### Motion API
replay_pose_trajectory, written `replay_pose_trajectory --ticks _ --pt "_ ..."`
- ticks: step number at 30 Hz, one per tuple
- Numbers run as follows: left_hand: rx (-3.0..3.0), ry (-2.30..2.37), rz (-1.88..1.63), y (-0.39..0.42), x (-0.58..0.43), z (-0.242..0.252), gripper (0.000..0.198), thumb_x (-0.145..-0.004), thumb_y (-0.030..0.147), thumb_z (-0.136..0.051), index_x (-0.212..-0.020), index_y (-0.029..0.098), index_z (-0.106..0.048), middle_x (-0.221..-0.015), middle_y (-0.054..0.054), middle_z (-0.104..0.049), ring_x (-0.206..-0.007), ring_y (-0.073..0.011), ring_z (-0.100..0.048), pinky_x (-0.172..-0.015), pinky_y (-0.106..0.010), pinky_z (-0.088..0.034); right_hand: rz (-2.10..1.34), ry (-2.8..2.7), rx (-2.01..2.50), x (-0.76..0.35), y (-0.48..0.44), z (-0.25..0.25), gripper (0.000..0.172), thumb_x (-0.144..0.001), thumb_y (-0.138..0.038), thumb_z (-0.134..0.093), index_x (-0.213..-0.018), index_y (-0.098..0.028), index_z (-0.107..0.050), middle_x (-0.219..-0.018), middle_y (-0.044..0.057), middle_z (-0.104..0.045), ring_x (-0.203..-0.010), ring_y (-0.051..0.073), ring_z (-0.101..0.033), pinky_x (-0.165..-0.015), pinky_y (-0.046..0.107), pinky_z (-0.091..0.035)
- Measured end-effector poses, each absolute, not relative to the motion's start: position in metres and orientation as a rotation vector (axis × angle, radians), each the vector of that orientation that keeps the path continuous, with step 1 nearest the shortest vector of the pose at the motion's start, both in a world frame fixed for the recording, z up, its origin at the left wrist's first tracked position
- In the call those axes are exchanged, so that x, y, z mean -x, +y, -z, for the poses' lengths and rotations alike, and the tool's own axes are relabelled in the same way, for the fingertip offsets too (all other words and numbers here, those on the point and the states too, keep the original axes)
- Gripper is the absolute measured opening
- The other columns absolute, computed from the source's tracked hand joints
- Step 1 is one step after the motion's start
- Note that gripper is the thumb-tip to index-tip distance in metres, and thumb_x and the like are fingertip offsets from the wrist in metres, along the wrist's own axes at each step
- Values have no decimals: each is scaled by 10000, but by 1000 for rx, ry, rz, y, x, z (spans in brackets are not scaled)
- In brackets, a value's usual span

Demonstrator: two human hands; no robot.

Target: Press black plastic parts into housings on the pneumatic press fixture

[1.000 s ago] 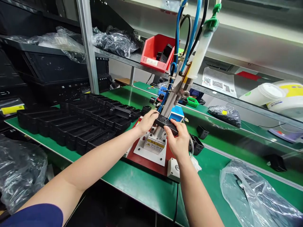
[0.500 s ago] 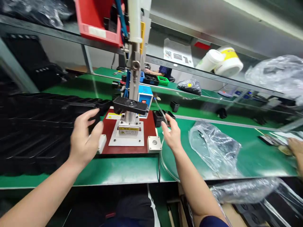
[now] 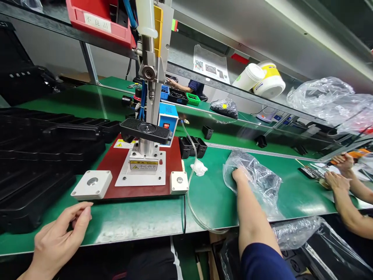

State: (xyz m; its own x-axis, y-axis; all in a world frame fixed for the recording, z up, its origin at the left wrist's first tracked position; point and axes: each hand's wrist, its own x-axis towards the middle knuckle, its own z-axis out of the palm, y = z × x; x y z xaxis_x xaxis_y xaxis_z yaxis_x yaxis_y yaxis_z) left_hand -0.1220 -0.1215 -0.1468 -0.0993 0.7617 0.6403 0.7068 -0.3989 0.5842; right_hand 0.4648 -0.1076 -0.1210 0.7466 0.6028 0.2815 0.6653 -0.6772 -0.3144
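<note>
A black ribbed plastic part (image 3: pixel 145 130) sits on the metal post of a small press fixture with a dark red base (image 3: pixel 116 161). Two white button boxes, one on the left (image 3: pixel 91 184) and one on the right (image 3: pixel 178 182), stand at the base's front corners. My left hand (image 3: pixel 60 235) hovers open near the table's front edge, just below the left button box, holding nothing. My right hand (image 3: pixel 240 175) reaches into the mouth of a clear plastic bag (image 3: pixel 256 182) of black parts; its fingers are hidden inside.
Rows of black plastic trays (image 3: pixel 43 155) fill the left of the green table (image 3: pixel 210 194). Black small housings (image 3: pixel 192 147) stand behind a white rag (image 3: pixel 199 168). A clear hose (image 3: pixel 190 202) loops off the front edge. Another person's hands (image 3: pixel 338 171) work at the far right.
Both hands left the black part on the fixture. My left hand dropped back to the table's front edge; my right hand moved right into the plastic bag. The view swung right.
</note>
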Motion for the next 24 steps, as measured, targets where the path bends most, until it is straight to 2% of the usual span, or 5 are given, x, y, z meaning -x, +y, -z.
replay_pose_trajectory --ticks 6,11,17,19,24 --pt "-2090 1795 -1501 -125 117 145 85 -846 374 -551 -869 339 -625 -609 78 -629 -481 -141 -600 -559 -266 -497 276 -966 2383 -460 -114 138 224 -921 -352 -575 -966 -139 -627 -962 60 -640 -898 186 -614 -852 400 -495" --pt "-2232 1715 -1470 -121 120 149 65 -863 326 -561 -899 313 -613 -616 76 -638 -490 -127 -612 -524 -234 -476 302 -1076 2201 -437 -139 124 230 -830 -295 -539 -906 -118 -663 -824 122 -686 -809 248 -632 -821 429 -482" --pt "-2372 1493 -1447 -120 123 153 120 -846 200 -601 -949 262 -609 -641 77 -652 -475 -92 -598 -543 -185 -479 476 -1283 1748 -338 -154 41 226 -836 -376 -614 -932 -186 -693 -889 74 -716 -694 192 -630 -699 351 -518" --pt "-2376 1425 -1385 -120 122 156 132 -866 189 -582 -993 219 -604 -705 36 -680 -547 -104 -635 -585 -186 -492 599 -1507 1374 -283 -147 9 113 -837 -250 -658 -939 -222 -696 -887 42 -720 -760 192 -660 -729 342 -522" --pt "-2289 1358 -1481 -116 121 162 147 -935 231 -484 -960 164 -613 -692 -2 -661 -537 -93 -605 -551 -181 -466 710 -1935 723 -167 -107 -45 300 -821 -14 -600 -1022 -226 -667 -924 31 -739 -888 196 -679 -778 350 -538"
